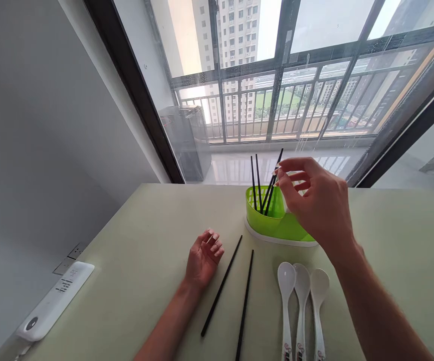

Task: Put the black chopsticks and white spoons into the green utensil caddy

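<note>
My right hand (pixel 314 193) is over a green basket (pixel 277 226) with a white base. Its thumb and fingertips are pinched at the upper part of a black chopstick (pixel 280 155) that leans in the basket. Several black chopsticks (pixel 253 181) stand in the basket's left part, two of them nearly upright. My left hand (pixel 204 258) rests palm up on the table, fingers loosely curled and apart, holding nothing. Just right of it lie two more black chopsticks, one slanted (pixel 222 283) and one closer to the spoons (pixel 245 306). The right side of the basket is hidden by my right hand.
Three white spoons lie side by side below the basket: a left one (pixel 286 278), a middle one (pixel 302 281) and a right one (pixel 319 286). A white power strip (pixel 57 301) is at the table's left edge. Beyond the pale table (pixel 145 235) stands a glass window.
</note>
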`<action>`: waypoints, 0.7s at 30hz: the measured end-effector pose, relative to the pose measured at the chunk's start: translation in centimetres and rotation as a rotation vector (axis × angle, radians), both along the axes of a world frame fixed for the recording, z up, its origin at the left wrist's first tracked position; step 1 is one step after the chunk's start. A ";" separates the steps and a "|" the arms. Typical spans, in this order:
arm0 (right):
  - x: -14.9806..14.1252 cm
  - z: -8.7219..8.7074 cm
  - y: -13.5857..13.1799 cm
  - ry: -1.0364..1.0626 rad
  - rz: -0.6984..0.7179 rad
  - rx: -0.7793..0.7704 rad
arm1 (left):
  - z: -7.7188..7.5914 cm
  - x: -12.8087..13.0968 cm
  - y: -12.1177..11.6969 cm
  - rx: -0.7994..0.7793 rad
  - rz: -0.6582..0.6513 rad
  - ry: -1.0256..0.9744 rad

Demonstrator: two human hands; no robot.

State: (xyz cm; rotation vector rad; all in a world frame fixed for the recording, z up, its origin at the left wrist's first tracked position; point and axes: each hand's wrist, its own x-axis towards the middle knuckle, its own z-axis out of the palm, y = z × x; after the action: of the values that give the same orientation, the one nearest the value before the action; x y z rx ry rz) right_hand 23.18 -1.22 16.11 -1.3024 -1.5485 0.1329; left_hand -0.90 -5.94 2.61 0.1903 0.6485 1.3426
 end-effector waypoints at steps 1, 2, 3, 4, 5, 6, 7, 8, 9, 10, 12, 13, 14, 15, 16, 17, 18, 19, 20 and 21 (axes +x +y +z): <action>0.0 0.0 0.0 0.000 0.001 0.006 | 0.0 0.0 0.0 0.000 -0.001 -0.002; 0.0 0.0 -0.1 0.002 0.002 0.011 | 0.0 0.0 0.0 0.001 -0.001 -0.004; 0.0 0.0 -0.1 0.002 0.006 0.011 | 0.0 0.0 0.0 0.001 -0.001 -0.004; 0.0 0.0 -0.1 0.002 0.011 0.008 | 0.1 0.0 0.0 0.000 -0.002 -0.004; 0.1 0.0 -0.1 0.003 0.015 0.005 | 0.1 0.1 0.0 -0.002 -0.002 -0.003; 0.1 0.0 -0.1 0.006 0.021 -0.001 | 0.1 0.0 0.0 -0.004 -0.002 -0.002; 0.1 -0.1 -0.1 0.009 0.028 -0.007 | 0.1 0.0 0.0 -0.005 -0.002 -0.001; 0.1 -0.1 -0.1 0.011 0.035 -0.014 | 0.1 0.0 0.0 -0.004 -0.002 0.000; 0.1 -0.1 -0.1 0.014 0.039 -0.019 | 0.1 0.0 0.0 -0.003 -0.002 0.001; 0.1 -0.1 -0.1 0.016 0.042 -0.024 | 0.1 0.0 0.0 -0.002 -0.003 0.003; 0.0 0.0 -0.1 0.018 0.049 -0.033 | 0.1 0.0 0.1 0.000 -0.005 0.020; 0.0 0.0 -0.1 0.022 0.054 -0.036 | 0.2 0.0 0.1 0.002 -0.007 0.040; 0.0 0.1 -0.2 0.025 0.065 -0.040 | 0.2 0.2 0.1 0.006 -0.011 0.071; 0.1 0.1 -0.2 0.025 0.078 -0.043 | 0.3 0.3 0.1 0.015 -0.018 0.120; 0.1 0.2 -0.3 0.020 0.093 -0.047 | 0.3 0.6 0.0 0.034 -0.033 0.187; 0.1 0.3 -0.4 0.010 0.108 -0.049 | 0.4 0.8 -0.2 0.061 -0.054 0.276; 0.1 0.4 -0.5 -0.005 0.122 -0.046 | 0.4 1.1 -0.4 0.096 -0.079 0.386; 0.1 0.5 -0.7 -0.024 0.136 -0.042 | 0.5 1.3 -0.6 0.138 -0.105 0.513; 0.1 0.6 -0.9 -0.043 0.150 -0.033 | 0.4 1.6 -0.9 0.183 -0.127 0.648; 0.0 0.8 -1.1 -0.061 0.165 -0.023 | 0.4 1.7 -1.2 0.228 -0.138 0.776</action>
State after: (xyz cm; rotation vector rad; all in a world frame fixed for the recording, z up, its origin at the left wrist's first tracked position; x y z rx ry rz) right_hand 23.22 -2.28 16.89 -1.2048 -1.7112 0.2177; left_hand 0.82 -7.18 2.99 0.9545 1.0999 1.1874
